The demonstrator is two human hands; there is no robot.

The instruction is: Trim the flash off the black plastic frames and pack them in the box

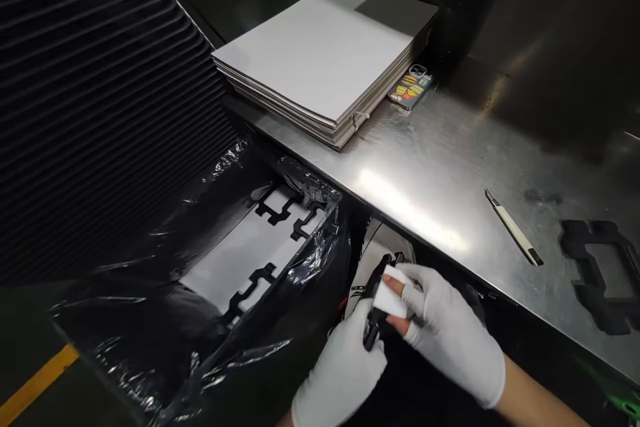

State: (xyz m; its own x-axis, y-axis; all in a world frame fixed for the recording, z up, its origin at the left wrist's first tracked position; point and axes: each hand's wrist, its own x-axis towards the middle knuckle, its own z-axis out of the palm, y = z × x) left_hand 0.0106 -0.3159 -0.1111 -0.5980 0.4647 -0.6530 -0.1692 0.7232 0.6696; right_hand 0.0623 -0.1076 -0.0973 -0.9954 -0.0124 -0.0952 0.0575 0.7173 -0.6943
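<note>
The left hand point(345, 363) and right hand point(445, 317), both in white gloves, meet just off the edge of a shiny steel table point(440, 167). Between them is a narrow-looking black piece point(375, 325), its long axis slanting from the left thumb up and slightly right, away from the person; the fingers hide much of its outline. The left hand is closed around its lower end. The right, bare fingertips showing, pinches one small white block point(390, 297) against it.

I count three black notched pieces point(256, 277) on a white sheet point(227, 260) inside one open, glossy black plastic bag point(310, 267). On the table are one black notched frame point(579, 260), one cream-handled knife point(515, 227), one phone in a colourful case point(411, 88) and one stack of white sheets point(320, 53).
</note>
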